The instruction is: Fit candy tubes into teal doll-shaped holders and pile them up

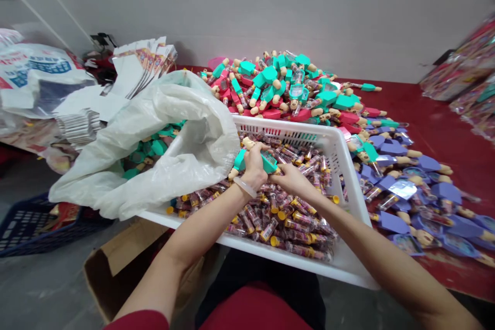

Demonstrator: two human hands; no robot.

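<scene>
Over a white basket (pixel 358 201) full of small clear tubes with yellow caps (pixel 301 221), my left hand (pixel 255 165) is wrapped round green toys (pixel 268 163) with beige knobs. My right hand (pixel 288 178) meets it from the right, its fingers closed at the lower end of a green toy; what exactly they pinch is too small to tell. A translucent white sack (pixel 154 108) lies open over the basket's left side, with more green toys (pixel 154 148) showing through it.
Behind the basket is a pile of green and red toys (pixel 266 80); purple toys (pixel 394 191) spread over the red table (pixel 433 113) at right. Stacked white cards (pixel 135 72) stand at left. A blue crate (pixel 27 229) and a cardboard box (pixel 127 252) are below.
</scene>
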